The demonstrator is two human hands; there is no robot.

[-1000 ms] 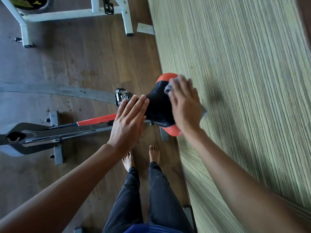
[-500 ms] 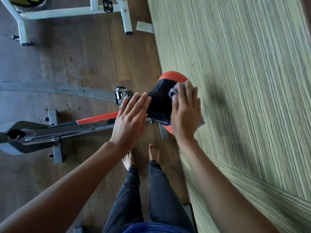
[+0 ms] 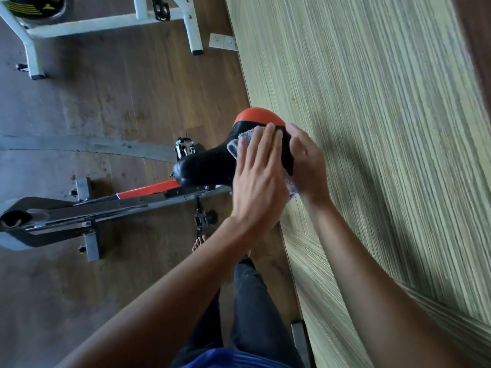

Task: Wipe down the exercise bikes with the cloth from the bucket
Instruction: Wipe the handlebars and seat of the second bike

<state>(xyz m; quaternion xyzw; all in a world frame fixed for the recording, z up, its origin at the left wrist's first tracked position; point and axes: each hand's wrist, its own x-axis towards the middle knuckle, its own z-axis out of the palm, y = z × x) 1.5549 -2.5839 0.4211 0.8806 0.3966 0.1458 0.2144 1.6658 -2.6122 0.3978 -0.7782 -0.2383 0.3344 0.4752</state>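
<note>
The exercise bike (image 3: 106,211) lies across the left of the view, its black saddle (image 3: 202,166) with an orange rear edge close to the wall. A pale cloth (image 3: 243,139) is spread over the saddle's wide back part. My left hand (image 3: 257,181) presses flat on the cloth with straight fingers. My right hand (image 3: 305,166) is at the saddle's right side, fingers curled over the edge, and a bit of cloth sticks out below its heel. No bucket is in view.
A striped green wall (image 3: 372,128) runs right beside the saddle. A second bike's white frame (image 3: 106,22) stands at the top left, with a wall socket (image 3: 222,41) next to it. Pedals (image 3: 203,221) jut out below the saddle, above my bare foot (image 3: 199,244).
My left hand has moved from the saddle's nose onto the cloth on the wide part. My right hand has shifted off the top to the saddle's right side.
</note>
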